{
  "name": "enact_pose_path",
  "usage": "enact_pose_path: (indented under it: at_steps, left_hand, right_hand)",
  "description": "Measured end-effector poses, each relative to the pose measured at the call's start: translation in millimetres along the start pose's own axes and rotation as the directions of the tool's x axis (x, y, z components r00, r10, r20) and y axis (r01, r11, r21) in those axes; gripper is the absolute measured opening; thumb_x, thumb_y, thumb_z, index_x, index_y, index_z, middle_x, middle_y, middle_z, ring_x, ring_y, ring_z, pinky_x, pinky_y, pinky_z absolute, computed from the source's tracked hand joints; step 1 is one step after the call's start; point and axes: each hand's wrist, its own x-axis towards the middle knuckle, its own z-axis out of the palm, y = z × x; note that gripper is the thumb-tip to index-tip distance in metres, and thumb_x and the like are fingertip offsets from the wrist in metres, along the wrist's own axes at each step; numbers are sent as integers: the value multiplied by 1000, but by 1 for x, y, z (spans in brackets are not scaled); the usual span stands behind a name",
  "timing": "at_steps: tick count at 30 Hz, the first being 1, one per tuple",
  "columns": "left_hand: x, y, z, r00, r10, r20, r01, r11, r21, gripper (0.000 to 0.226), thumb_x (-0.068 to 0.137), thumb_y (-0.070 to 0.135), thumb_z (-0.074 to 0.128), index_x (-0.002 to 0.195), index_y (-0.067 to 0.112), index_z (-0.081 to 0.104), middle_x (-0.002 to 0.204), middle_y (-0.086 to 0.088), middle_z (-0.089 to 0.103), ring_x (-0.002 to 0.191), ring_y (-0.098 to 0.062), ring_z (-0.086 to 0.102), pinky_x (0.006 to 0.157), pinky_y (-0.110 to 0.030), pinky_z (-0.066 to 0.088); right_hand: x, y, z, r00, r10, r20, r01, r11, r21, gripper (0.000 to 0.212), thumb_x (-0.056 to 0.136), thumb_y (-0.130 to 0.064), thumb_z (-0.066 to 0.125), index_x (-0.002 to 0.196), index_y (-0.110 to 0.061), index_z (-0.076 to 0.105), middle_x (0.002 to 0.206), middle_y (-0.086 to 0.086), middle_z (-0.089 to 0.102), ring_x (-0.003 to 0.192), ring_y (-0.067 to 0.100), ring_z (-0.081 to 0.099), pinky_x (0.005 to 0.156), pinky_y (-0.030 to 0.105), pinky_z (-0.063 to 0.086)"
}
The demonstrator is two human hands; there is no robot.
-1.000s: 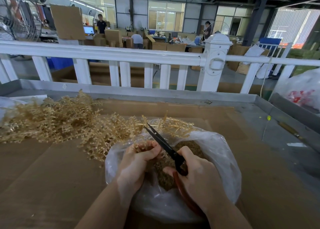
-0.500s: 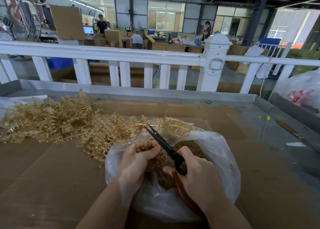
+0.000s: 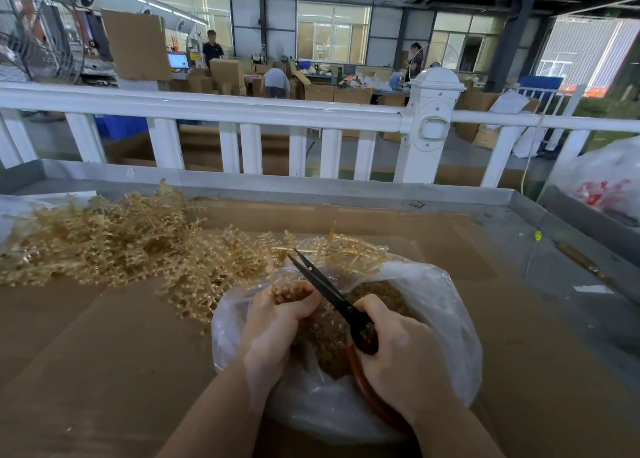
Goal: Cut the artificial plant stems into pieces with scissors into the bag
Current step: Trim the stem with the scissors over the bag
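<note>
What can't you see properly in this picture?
- Scissors handles, head view: hidden inside the right hand.
- Stems in the left hand: mostly covered by its curled fingers.
- Bag bottom: hidden behind both hands and the cut pieces.
- Stem pile: cut off by the left edge.

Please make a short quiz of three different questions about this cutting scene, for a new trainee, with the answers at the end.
1. True or false: the right hand holds the scissors over the open plastic bag.
2. What does the left hand grip? A) a small bunch of golden stems B) the white railing C) a cardboard box
3. Fill in: the big pile of uncut stems lies on the cardboard to the ____ of the bag, as the person sees it.

Key: 1 true; 2 A, the bunch of stems sits in the fist beside the blades; 3 left.
</note>
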Motion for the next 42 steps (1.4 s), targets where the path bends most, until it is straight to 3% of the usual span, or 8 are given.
enact_pose_path:
  at_steps: [4,9,15,20,27,34,38,42]
  left_hand:
    - [1,2,1,1000,-5,-8,5,1000,20,15,77,-1,69,72,11,76,88,-15,74,84,-29,72,84,-46,53]
    - [4,2,2,998,-17,-58,21,998,54,13,78,1,71,91,3,72,88,-16,74,87,-30,71,90,-50,53]
    - [11,4,8,997,-13,-78,23,992,127,7,81,6,71,88,6,73,86,-13,74,89,-30,70,89,-47,54]
    - [21,3,12,993,16,-116,3,987,160,11,81,6,73,74,13,68,67,-3,73,66,-12,70,59,-21,55]
    - [37,5,15,993,4,-120,19,981,195,5,83,6,72,80,8,68,80,-12,73,77,-20,70,64,-23,54]
    - [41,4,17,995,19,-102,0,983,181,5,83,6,72,81,5,68,82,-12,73,82,-23,70,69,-26,55]
    - [33,4,17,991,87,-106,-66,979,191,15,77,12,78,86,6,68,73,-3,72,62,-4,68,51,-12,49]
    - [27,5,19,974,185,-127,-147,954,260,28,73,18,81,89,14,59,78,4,64,54,16,57,44,-1,38]
  right_hand:
    - [1,0,-2,1000,-2,19,2,1000,-14,12,80,-28,66,88,-22,60,61,-13,59,51,2,53,50,10,37]
    - [2,0,-1,999,5,50,-4,999,-36,12,81,-25,68,87,-20,59,61,-11,60,50,3,54,50,5,30]
    - [6,2,0,999,21,47,-18,997,-74,13,82,-24,70,90,-19,61,64,-8,63,55,7,59,52,7,33]
    - [12,8,3,998,37,56,-30,992,-121,15,84,-26,66,95,-17,63,68,-5,65,58,10,61,54,14,38]
    - [21,15,6,997,61,53,-53,989,-140,16,82,-22,70,95,-15,63,65,-5,65,55,9,60,49,4,25]
    - [29,25,11,998,39,57,-29,986,-162,24,89,-28,60,110,-16,61,76,-3,67,67,14,63,58,16,35]
    - [28,25,12,999,38,27,-34,990,-139,22,85,-25,66,105,-15,63,73,-4,67,64,10,63,58,11,35]
    - [25,25,10,998,61,-20,-63,993,-104,23,78,-22,73,99,-17,64,73,-5,67,64,10,63,58,10,34]
